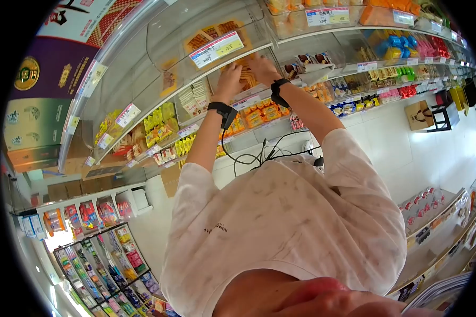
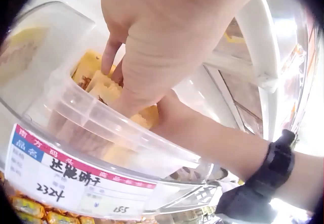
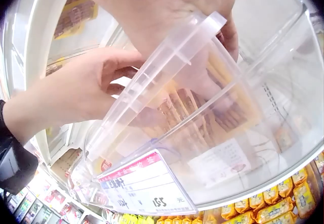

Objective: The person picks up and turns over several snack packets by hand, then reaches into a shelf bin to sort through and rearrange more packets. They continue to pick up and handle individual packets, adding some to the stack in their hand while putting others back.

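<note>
Both hands reach into a clear plastic bin (image 2: 86, 115) of biscuit packs in yellowish wrapping (image 3: 185, 110). The left hand (image 1: 229, 83) (image 2: 162, 42) points its fingers down among the packs (image 2: 104, 87), one finger fairly straight; its fingertips are hidden. Beside it the right hand (image 1: 263, 70) (image 3: 177, 11) reaches over the bin's rim, its fingers seen blurred through the plastic against the packs. In the right wrist view the left hand (image 3: 96, 80) curves at the bin's near wall. Whether either hand grips a pack cannot be made out.
A price label (image 2: 76, 178) hangs on the bin's front. Neighbouring bins and lower shelves hold wrapped snacks, among them orange packs (image 1: 264, 115) and yellow packs (image 1: 161, 124). Cables (image 1: 259, 156) hang between the arms and the body. Another rack (image 1: 108, 264) stands at lower left.
</note>
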Available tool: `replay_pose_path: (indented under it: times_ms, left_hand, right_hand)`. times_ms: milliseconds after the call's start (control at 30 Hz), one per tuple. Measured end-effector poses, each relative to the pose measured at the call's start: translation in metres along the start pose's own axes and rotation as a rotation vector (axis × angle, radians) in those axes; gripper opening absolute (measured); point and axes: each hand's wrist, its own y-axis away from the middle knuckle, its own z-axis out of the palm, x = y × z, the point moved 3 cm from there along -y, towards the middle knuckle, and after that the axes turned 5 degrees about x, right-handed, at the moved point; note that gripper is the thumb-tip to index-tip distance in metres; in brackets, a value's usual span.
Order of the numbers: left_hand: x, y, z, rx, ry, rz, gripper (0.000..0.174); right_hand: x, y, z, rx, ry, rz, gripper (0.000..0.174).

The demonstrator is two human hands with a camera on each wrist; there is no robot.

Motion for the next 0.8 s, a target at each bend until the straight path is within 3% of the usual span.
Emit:
replay_pose_path:
  times_ms: [100,267,367,467,567,667,800]
  left_hand:
    - [-0.002,0.001,0.006,0.028,-0.040,0.023,0.073]
    - [0.001,0.004,0.003,0.067,0.028,0.075,0.074]
    - [0.003,0.007,0.001,0.082,0.109,0.001,0.067]
    - [-0.005,0.004,0.007,-0.077,0.304,-0.033,0.053]
    - [-0.010,0.004,0.016,-0.089,0.384,0.036,0.031]
    - [-0.005,0.000,0.007,-0.105,0.229,0.015,0.024]
    - [-0.004,0.006,-0.005,-0.027,0.051,0.143,0.037]
  right_hand:
    - [0.001,-0.001,0.002,0.051,-0.012,-0.002,0.058]
    - [0.002,-0.003,0.007,0.023,0.008,0.004,0.075]
    - [0.003,-0.005,0.008,0.012,0.012,0.014,0.077]
    - [0.003,-0.006,0.013,0.007,0.034,0.010,0.080]
    - [0.002,-0.004,0.005,-0.018,0.044,0.007,0.083]
    - [0.005,-0.008,0.016,0.008,0.037,0.010,0.085]
    - [0.004,-0.008,0.013,-0.017,0.067,0.014,0.084]
